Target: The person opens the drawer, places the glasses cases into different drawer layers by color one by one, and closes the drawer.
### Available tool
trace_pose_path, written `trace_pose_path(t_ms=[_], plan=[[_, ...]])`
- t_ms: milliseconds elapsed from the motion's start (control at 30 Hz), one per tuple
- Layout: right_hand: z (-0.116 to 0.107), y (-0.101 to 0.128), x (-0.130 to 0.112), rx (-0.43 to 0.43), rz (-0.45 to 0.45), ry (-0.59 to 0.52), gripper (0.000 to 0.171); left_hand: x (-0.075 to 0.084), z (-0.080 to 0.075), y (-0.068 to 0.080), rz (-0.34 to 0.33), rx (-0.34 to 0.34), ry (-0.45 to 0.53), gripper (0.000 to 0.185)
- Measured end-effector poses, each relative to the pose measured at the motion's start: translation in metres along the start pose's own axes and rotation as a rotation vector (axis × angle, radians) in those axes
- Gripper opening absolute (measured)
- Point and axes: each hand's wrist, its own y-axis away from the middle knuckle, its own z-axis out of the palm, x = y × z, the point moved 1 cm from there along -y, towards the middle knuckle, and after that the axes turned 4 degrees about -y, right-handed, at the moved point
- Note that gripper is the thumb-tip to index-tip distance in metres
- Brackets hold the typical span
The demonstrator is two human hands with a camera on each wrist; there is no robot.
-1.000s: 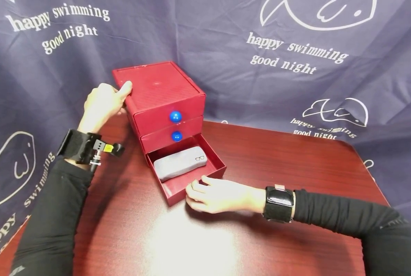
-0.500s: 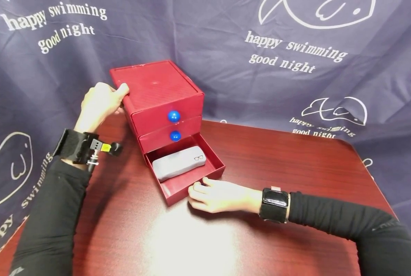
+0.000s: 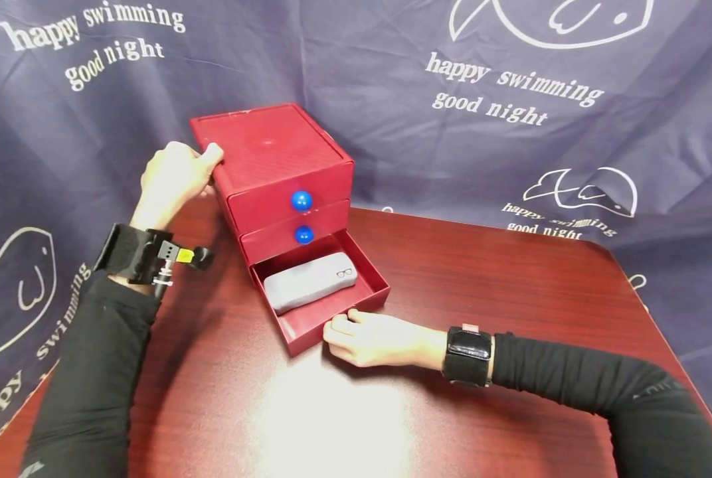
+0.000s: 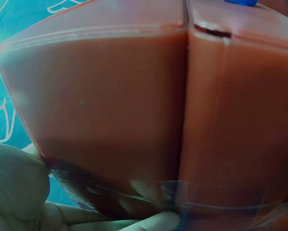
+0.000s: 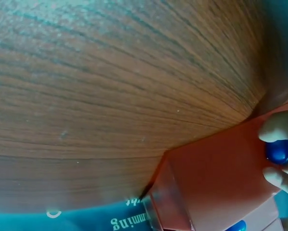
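Observation:
A red cabinet (image 3: pixel 272 146) with stacked drawers stands on the table, its bottom drawer (image 3: pixel 308 322) pulled out. Inside that drawer lies a grey glasses case (image 3: pixel 311 282) with a small spectacles print. My left hand (image 3: pixel 173 176) grips the cabinet's upper left edge, thumb on top; in the left wrist view its fingers (image 4: pixel 158 221) reach along the side. At the bottom drawer's front, my right hand (image 3: pixel 370 338) pinches a round blue knob (image 5: pixel 279 151) between thumb and fingers. The head view hides this knob behind the hand.
Two upper drawers, with blue knobs (image 3: pixel 301 200), are closed. The dark red wooden table (image 3: pixel 481 285) extends right and forward, with a bright glare in front of the drawer. A blue-grey printed cloth (image 3: pixel 392 133) hangs behind and at the left.
The fingers of my right hand have curled in closer at the drawer front, and its wrist has shifted slightly left. My left hand keeps its hold; the drawer stays out.

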Motion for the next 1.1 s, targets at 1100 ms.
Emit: trace_pose_path(t_ms=[1100], plan=[[-0.015, -0.035, 0.020, -0.223, 0.109, -0.259, 0.015, 0.001, 0.000, 0.001, -0.007, -0.003, 0.009, 0.061]])
